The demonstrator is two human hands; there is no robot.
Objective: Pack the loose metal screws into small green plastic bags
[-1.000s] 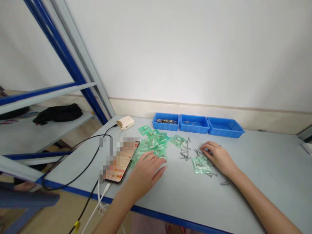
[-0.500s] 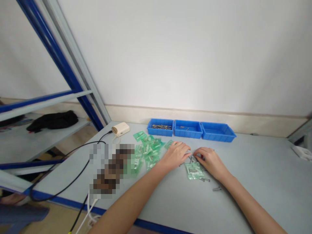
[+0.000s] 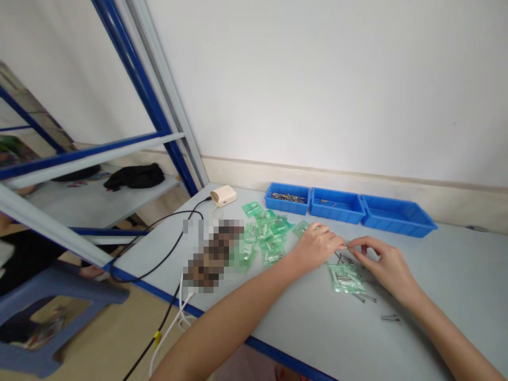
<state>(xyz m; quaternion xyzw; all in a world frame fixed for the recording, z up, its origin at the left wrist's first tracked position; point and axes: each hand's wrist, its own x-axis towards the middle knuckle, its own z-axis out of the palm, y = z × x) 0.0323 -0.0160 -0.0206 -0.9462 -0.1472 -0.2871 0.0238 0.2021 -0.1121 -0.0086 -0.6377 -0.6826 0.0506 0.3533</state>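
My right hand (image 3: 383,263) pinches a small thin metal piece, apparently a screw (image 3: 349,247), between thumb and forefinger. Close against those fingertips is my left hand (image 3: 319,246), its fingers curled together; whatever they may hold is hidden. Below the hands, a green plastic bag (image 3: 346,279) with screws inside lies flat on the table. Loose screws (image 3: 345,259) lie just behind it. More loose screws (image 3: 364,298) rest in front of it, and a separate few screws (image 3: 391,318) are nearer my right forearm.
A pile of filled green bags (image 3: 270,233) lies left of my left hand. Along the wall stand a blue bin of screws (image 3: 288,208), a blue bin with a few pieces (image 3: 337,213) and another blue bin (image 3: 400,225). A white device (image 3: 224,196) and black cable (image 3: 159,211) are left.
The view has swung to the left. My right hand has risen from the loose screws with a thin piece in its pinch, and its fingertips have come against those of my left hand.
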